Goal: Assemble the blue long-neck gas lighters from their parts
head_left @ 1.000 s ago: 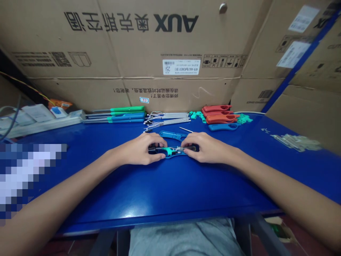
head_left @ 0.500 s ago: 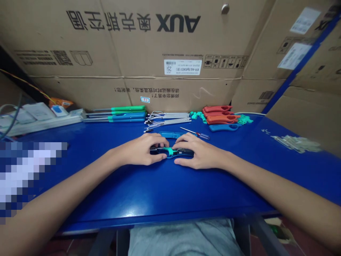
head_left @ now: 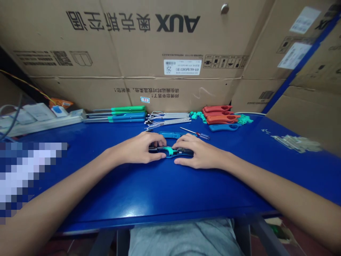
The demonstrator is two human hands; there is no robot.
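Teal handle piece (head_left: pixel 170 152), frame centre, on blue table (head_left: pixel 160 192): left hand (head_left: pixel 138 151) and right hand (head_left: pixel 199 154) grip its ends, seemingly pressing parts together; steady alignment matters.

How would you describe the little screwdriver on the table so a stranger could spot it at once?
On the blue table, look just beyond the right hand, nearer than the red handle shells at the back. The screwdriver lies there alone at a slant: a thin metal shaft with a tiny reddish handle, much shorter than the long green and blue rods.
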